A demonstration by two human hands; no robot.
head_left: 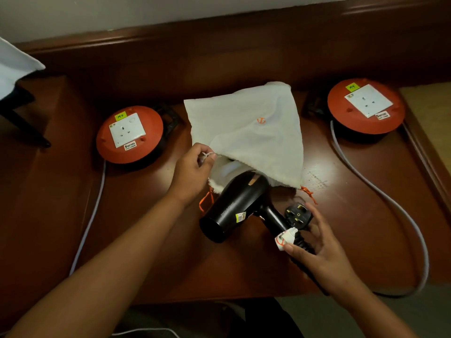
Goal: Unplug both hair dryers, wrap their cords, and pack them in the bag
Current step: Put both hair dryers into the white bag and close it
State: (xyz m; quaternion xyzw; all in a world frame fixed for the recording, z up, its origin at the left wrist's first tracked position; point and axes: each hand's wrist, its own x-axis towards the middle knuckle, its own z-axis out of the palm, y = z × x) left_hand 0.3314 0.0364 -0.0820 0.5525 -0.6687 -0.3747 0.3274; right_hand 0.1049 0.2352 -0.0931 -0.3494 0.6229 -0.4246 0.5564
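A white drawstring bag [249,128] lies on the brown desk, its mouth facing me. My left hand [192,169] pinches the bag's upper rim and lifts it. A black hair dryer [234,206] lies with its nose end just inside the mouth and its rear end toward me. My right hand [317,247] grips the dryer's handle end together with the bundled black cord, a white tag [285,237] and the black plug [298,215]. Something pale shows inside the bag; I cannot tell what it is. Orange drawstrings [308,192] trail from the bag's corners.
Two orange cable reels with white sockets sit on the desk, one left [129,134] and one right [364,106]; both sockets show no plug. Their grey cables [390,203] run off the front edge. A raised wooden ledge [219,52] borders the back. White fabric [14,64] is at far left.
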